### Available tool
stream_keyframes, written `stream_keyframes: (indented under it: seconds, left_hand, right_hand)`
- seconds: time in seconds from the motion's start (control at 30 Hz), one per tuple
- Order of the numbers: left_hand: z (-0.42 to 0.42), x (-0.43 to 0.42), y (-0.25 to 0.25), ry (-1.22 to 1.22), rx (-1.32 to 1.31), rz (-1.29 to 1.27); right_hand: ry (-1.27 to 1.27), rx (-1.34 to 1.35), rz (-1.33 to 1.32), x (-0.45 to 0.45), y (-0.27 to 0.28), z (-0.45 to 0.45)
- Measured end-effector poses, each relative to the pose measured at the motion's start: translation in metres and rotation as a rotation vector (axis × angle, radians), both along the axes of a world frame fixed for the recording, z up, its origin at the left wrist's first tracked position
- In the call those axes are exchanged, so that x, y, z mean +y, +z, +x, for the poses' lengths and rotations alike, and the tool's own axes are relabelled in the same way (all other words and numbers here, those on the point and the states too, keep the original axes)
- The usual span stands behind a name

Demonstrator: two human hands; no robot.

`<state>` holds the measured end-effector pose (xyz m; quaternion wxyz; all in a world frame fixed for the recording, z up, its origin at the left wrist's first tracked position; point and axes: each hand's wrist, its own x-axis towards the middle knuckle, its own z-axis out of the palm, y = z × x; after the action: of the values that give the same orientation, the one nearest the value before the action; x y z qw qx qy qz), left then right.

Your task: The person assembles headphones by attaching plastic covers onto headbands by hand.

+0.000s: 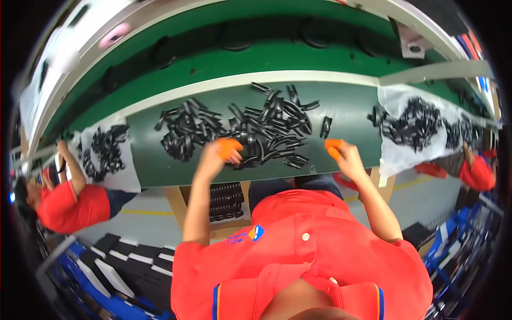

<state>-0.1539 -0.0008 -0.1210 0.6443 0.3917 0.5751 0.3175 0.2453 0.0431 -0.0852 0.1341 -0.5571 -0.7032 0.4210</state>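
Black curved plastic pieces (277,114) lie in a loose heap on the dark green work surface (346,101). My left hand (223,152), with orange finger covers, is at the near side of the heap. Its fingers are curled and slightly blurred, and whatever they hold is hidden among the black parts. On the right, my right hand (344,154) also wears orange finger covers. Its thumb and forefinger look slightly apart, just short of a single black curved piece (326,127) that lies away from the heap.
White plastic sheets with more black pieces lie at left (128,165) and right (389,154). A cardboard box (176,205) holding black parts stands below the table edge. Co-workers in red shirts are at left (66,208) and right (478,173). A pale rail (224,84) runs behind the heap.
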Motion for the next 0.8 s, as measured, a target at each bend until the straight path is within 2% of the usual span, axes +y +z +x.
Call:
stream_keyframes:
  seconds: [0.07,0.1,0.13,0.17,0.27,0.3,0.33,0.37,0.4,0.43,0.47,0.5,0.57,0.8]
  left_hand:
    - [0.068,-0.037,-0.018,-0.223,-0.337,-0.249]
    - [0.099,-0.059,-0.042,-0.355,-0.346,-0.219]
    - [0.127,-0.082,-0.069,-0.358,-0.427,-0.330]
    - [0.160,-0.100,-0.087,-0.375,-0.407,-0.186]
    - [0.230,-0.129,-0.133,-0.297,-0.319,-0.299]
    - [0.249,-0.145,-0.169,-0.334,-0.215,-0.262]
    - [0.274,-0.153,-0.202,-0.377,-0.117,-0.203]
    - [0.295,-0.145,-0.220,-0.397,0.039,-0.247]
    - [0.311,-0.150,-0.243,-0.432,0.192,-0.283]
    - [0.332,-0.178,-0.300,-0.447,0.510,-0.002]
    - [0.349,-0.174,-0.335,-0.378,0.506,0.163]
    - [0.353,-0.177,-0.347,-0.346,0.508,0.226]
    - [0.353,-0.187,-0.371,-0.342,0.593,0.142]
    - [0.332,-0.193,-0.408,-0.281,0.716,0.050]
  right_hand:
    - [-0.065,-0.018,-0.069,-0.025,-0.028,0.023]
    - [0.002,-0.099,0.003,-0.030,-0.042,0.035]
    - [-0.011,-0.109,-0.008,-0.033,-0.049,0.043]
    - [0.000,-0.139,0.089,-0.033,-0.056,0.050]
    - [0.043,-0.247,0.294,-0.019,-0.072,0.067]
    - [0.059,-0.323,0.419,-0.008,-0.080,0.071]
    - [0.125,-0.281,0.371,0.001,-0.091,0.081]
    - [0.189,-0.258,0.464,0.008,-0.105,0.091]
    - [0.278,-0.327,0.324,0.017,-0.115,0.098]
    - [0.313,-0.381,0.425,0.010,-0.132,0.109]
    - [0.328,-0.390,0.246,0.009,-0.143,0.114]
    - [0.291,-0.356,0.387,0.006,-0.143,0.118]
    - [0.302,-0.355,0.322,0.001,-0.149,0.123]
    - [0.276,-0.367,0.383,0.002,-0.156,0.127]
